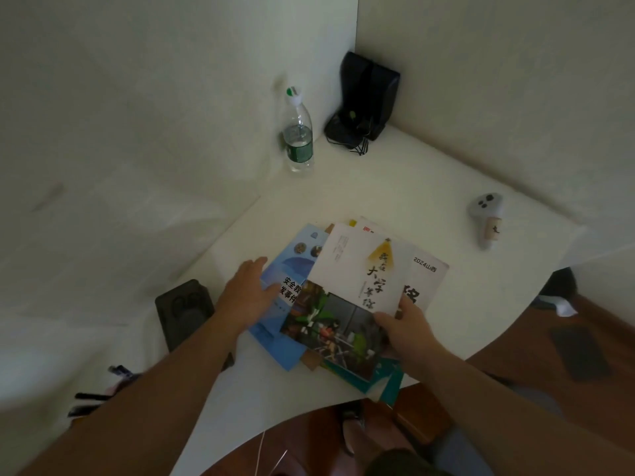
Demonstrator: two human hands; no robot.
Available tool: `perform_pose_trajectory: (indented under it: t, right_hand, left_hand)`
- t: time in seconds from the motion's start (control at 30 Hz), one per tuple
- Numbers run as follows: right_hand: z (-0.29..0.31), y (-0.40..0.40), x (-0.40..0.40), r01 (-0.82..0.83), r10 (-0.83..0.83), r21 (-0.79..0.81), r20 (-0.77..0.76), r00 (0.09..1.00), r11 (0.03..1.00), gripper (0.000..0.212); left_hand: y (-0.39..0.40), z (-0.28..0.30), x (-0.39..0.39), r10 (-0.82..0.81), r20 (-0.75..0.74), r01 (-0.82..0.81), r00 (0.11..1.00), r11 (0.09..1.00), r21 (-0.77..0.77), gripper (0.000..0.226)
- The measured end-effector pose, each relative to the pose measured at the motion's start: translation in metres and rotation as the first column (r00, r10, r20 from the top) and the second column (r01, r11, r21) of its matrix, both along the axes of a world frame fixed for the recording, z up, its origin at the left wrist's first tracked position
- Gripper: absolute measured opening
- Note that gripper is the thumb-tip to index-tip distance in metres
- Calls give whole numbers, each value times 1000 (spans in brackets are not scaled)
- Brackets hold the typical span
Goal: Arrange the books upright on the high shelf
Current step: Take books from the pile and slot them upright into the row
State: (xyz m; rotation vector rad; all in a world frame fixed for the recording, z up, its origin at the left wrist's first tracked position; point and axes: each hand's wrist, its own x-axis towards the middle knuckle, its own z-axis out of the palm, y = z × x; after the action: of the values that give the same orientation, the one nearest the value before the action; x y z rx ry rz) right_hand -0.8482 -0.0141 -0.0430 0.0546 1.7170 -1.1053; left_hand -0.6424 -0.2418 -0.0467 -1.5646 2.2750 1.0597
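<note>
Several books lie fanned near the desk (pixel 378 187) edge; right hand (pixel 405 329) pinches the top book (pixel 357 269), left hand (pixel 249 290) rests flat on a blue book (pixel 292 269).

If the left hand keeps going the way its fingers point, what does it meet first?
The left hand already rests on the blue paperback book; further on, probably only bare white table, though depth is unclear.

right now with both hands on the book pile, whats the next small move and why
Probably lift the top white book clear of the pile. The right hand already pinches its near right corner, and it lies loose and skewed over the blue book, which the left hand rests on flat, steadying the rest. No shelf is in view yet.
</note>
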Motion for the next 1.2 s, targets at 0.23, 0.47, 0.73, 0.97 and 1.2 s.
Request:
perform_pose_trajectory:
  t: [0.23,0.47,0.73,0.97,1.2]
  right_hand:
    - [8,30,-50,-74,73,17,35,997,997,36]
    - [10,33,-54,-178,177,12,53,983,984,38]
    - [15,3,-21,-236,243,77,-93,966,969,36]
    - [40,8,-50,-146,123,54,301,946,988,34]
    - [19,34,-63,-122,122,-8,44,992,993,37]
  left_hand:
    - [19,-11,-9,124,-18,-116,992,962,247,72]
    - [60,2,-17,240,-168,-216,956,965,150,39]
    - [100,9,-37,451,-369,-235,813,833,500,71]
    - [98,28,-50,650,-332,-66,683,508,859,73]
    - [41,13,-37,-55,-204,39,977,996,-83,46]
